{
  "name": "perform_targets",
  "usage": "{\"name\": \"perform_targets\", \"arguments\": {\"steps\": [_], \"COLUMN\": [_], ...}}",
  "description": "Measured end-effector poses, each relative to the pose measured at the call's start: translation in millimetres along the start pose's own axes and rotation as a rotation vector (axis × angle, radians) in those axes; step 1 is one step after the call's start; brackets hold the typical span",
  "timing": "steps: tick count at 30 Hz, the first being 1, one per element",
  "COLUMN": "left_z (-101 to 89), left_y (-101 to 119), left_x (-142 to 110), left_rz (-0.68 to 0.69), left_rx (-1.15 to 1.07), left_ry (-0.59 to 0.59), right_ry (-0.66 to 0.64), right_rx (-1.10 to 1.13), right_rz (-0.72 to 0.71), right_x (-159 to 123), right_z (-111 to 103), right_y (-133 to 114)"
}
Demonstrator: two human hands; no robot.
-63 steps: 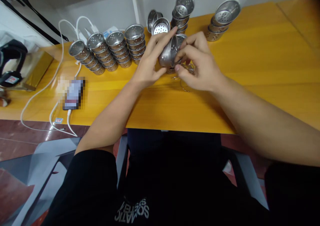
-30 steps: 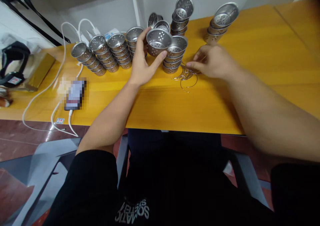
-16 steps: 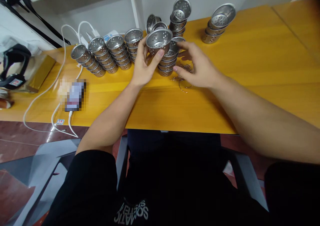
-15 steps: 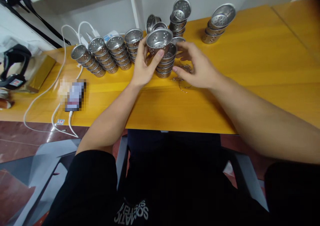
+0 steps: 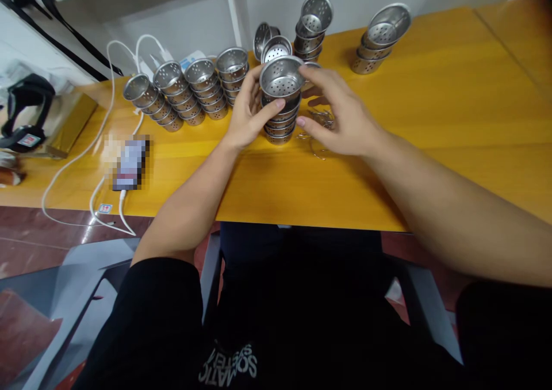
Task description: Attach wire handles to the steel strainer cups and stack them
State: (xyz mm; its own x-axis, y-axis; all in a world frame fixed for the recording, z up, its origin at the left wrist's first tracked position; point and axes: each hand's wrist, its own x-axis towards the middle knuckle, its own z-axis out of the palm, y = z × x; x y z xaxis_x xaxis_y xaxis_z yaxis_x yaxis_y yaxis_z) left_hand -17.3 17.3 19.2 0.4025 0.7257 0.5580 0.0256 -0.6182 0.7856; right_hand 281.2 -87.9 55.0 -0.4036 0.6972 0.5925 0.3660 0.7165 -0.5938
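Observation:
A perforated metal strainer cup (image 5: 282, 79) is on top of a stack of like cups (image 5: 280, 131) in front of me. My left hand (image 5: 249, 111) is closed on its left side, thumb across the front and fingers behind. My right hand (image 5: 338, 111) is curved beside the stack's right side, fingers and thumb apart. Its index fingertip is close to the cup's rim; whether it touches I cannot tell. Thin wire rings (image 5: 319, 140) lie in a loose heap just behind and below that hand, partly covered by it.
Several cup stacks (image 5: 200, 88) line the left back of the wooden table (image 5: 276, 188). More stand at the back middle (image 5: 308, 36) and back right (image 5: 375, 48). A phone (image 5: 130, 163) on a white cable and a black headset (image 5: 28, 111) are at the left.
My right hand has come left from the wire rings to the stack and has slid the stack left. My left hand has brought its cup from beside the stack onto its top.

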Motion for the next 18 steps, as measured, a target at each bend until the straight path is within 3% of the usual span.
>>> {"name": "perform_targets", "arguments": {"steps": [7, 18], "left_z": [0.1, -0.5], "left_y": [0.2, -4.8], "left_x": [-0.1, -0.5], "left_rz": [-0.005, 0.037], "left_rx": [-0.130, 0.210], "left_ry": [-0.007, -0.111], "right_ry": [0.002, -0.017], "right_rx": [0.020, -0.032], "right_rz": [-0.031, 0.080], "right_x": [1.9, 4.2], "right_z": [1.3, -4.0], "right_y": [-0.1, -8.0]}}
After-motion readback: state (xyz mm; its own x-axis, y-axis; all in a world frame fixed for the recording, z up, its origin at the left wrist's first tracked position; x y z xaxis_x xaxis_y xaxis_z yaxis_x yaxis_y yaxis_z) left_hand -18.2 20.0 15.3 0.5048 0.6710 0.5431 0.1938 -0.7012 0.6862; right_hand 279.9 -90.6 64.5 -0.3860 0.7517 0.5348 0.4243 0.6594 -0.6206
